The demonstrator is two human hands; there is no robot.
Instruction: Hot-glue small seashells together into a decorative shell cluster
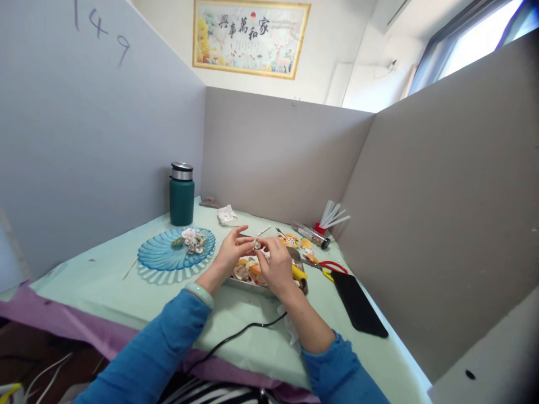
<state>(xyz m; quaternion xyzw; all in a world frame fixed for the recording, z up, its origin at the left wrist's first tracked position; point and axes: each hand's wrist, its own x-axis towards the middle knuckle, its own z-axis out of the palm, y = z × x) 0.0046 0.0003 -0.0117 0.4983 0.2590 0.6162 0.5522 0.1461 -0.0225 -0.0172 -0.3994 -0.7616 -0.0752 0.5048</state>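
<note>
Both hands meet above a metal tray (236, 282) of shells in the middle of the table. My left hand (229, 252) and my right hand (275, 264) pinch a small pale shell piece (256, 244) between their fingertips. Orange and cream shells (248, 271) lie in the tray under the hands. A yellow-handled tool (298, 273) rests on the tray beside my right hand, with a black cord (236, 336) running toward me. A pale green bangle sits on my left wrist. Both sleeves are blue.
A blue glass plate (162, 255) holding a few shells sits left. A teal flask (182, 194) stands behind it. Red scissors (332, 266), a black phone (360, 306), glue sticks (332, 214) and loose shells lie right. Grey partition walls enclose the table.
</note>
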